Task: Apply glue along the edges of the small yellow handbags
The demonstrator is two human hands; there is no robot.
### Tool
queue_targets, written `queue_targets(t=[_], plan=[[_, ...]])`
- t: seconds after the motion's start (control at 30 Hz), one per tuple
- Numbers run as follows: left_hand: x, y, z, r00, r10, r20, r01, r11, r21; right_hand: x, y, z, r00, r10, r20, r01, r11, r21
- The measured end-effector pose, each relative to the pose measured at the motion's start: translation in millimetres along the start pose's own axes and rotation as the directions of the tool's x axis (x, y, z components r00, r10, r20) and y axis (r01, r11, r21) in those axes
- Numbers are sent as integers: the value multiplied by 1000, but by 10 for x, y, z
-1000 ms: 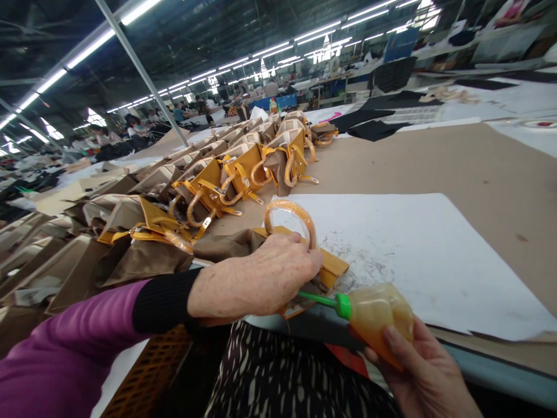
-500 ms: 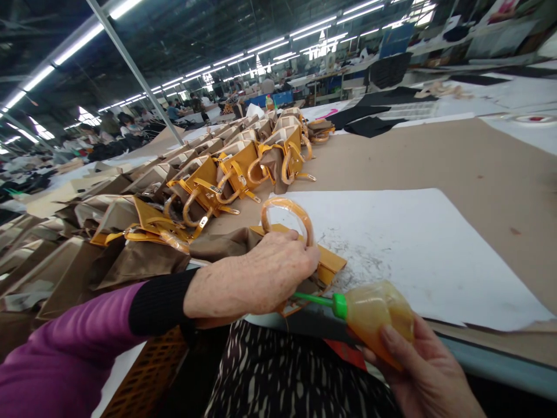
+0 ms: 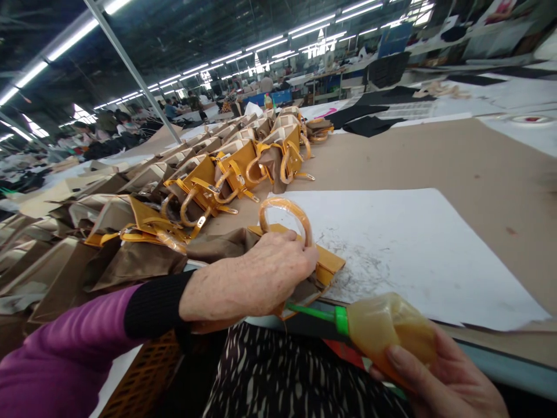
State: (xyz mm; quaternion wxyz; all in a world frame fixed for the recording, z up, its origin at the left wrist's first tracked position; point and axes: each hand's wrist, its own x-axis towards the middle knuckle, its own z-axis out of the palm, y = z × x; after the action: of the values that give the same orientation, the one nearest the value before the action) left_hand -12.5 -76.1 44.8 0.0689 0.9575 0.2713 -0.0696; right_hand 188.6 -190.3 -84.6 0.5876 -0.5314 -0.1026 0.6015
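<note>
At the table's front edge my left hand (image 3: pixel 256 276) is closed on a yellow-and-brown handbag (image 3: pixel 329 266), near the foot of its plastic-wrapped ring handle (image 3: pixel 285 203). Brown lining cloth spreads to the left of it. My right hand (image 3: pixel 452 371) is wrapped round a soft squeeze bottle (image 3: pixel 376 322) of amber liquid, lying on its side. Its long green nozzle (image 3: pixel 311 312) points left, with the tip at the bag's lower edge just under my left hand. The exact contact of the tip is hard to make out.
Rows of similar yellow-and-brown bags (image 3: pixel 237 165) stand along the left of the table. A smudged white sheet (image 3: pixel 418 244) lies on brown paper (image 3: pixel 391 157). Black pieces (image 3: pixel 369 125) lie farther back. Below left is an orange crate (image 3: pixel 143 377). People work in the distance.
My right hand and the bottle have shifted right and slightly down, drawing the nozzle a little away from under my left hand. My left hand keeps its hold on the bag.
</note>
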Motion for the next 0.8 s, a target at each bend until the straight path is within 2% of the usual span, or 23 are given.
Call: queue_targets(t=[0.1, 0.23, 0.4, 0.5, 0.63, 0.73, 0.8], plan=[[12, 25, -48, 999, -20, 25, 20, 1000, -11, 29, -71, 33, 998, 7, -66, -6, 1000, 6], [8, 20, -57, 1000, -19, 17, 19, 1000, -15, 107, -89, -30, 998, -28, -52, 27, 999, -23], [-43, -57, 28, 997, 1, -71, -4, 999, -53, 289, -20, -252, 994, -109, 8, 109, 986, -129], [-46, -105, 88, 992, 29, -120, -39, 996, -77, 351, -6, -291, 984, -178, -29, 169, 965, -199], [-15, -111, 98, 995, 8, -101, -14, 998, -61, 281, -9, -225, 969, -230, -87, 204, 950, -238], [9, -83, 59, 997, -7, -72, 5, 1000, -30, 168, 13, -208, 967, -251, -38, 236, 944, -232], [18, -66, 26, 999, -4, -55, 3, 1000, -27, 115, 38, -227, 946, -323, 23, 317, 911, -265]])
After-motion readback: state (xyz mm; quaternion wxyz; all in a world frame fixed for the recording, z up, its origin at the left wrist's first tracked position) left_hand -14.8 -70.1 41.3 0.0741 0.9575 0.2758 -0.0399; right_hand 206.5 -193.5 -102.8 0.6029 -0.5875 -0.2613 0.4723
